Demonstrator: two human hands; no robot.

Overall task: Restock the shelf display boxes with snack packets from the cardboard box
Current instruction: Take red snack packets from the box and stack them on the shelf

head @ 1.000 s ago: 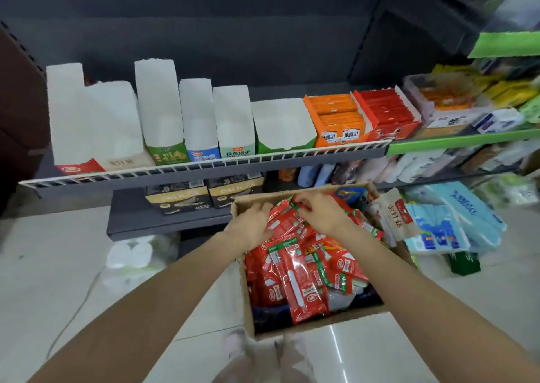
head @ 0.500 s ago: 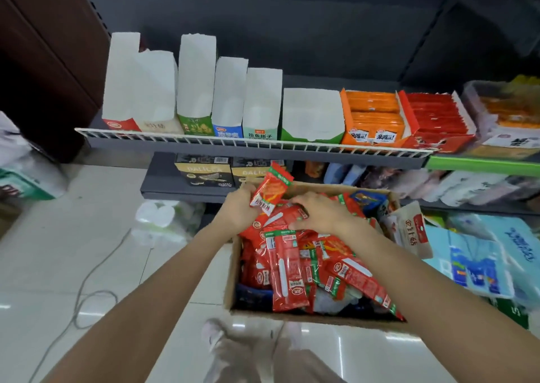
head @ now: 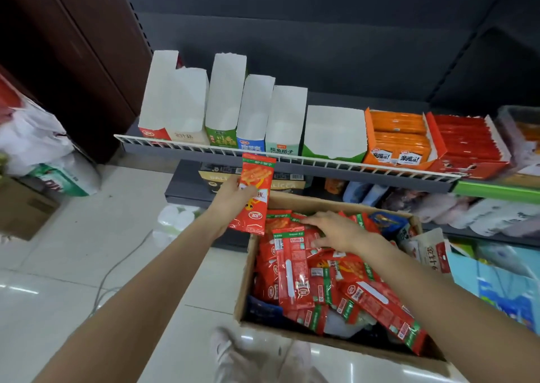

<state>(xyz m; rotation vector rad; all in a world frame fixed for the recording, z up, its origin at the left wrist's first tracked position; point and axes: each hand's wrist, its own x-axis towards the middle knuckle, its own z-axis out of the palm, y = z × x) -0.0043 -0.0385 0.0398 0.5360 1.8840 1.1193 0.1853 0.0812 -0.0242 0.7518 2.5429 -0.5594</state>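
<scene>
While left hand (head: 233,200) grips packet (head: 253,193), right hand (head: 336,230) rests on pile (head: 327,274).

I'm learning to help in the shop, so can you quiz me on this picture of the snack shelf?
1. True or false: the left hand holds a red packet up above the cardboard box.
2. Which display box is full? A) the orange display box B) the green display box C) the blue display box
3. Fill in: the right hand rests on the red packets in the ____ box.

Key:
1. True. Its fingers grip the packet, lifted toward the shelf rail.
2. A. It is packed with orange packets; the green and blue ones show bare white insides.
3. Cardboard.
</scene>
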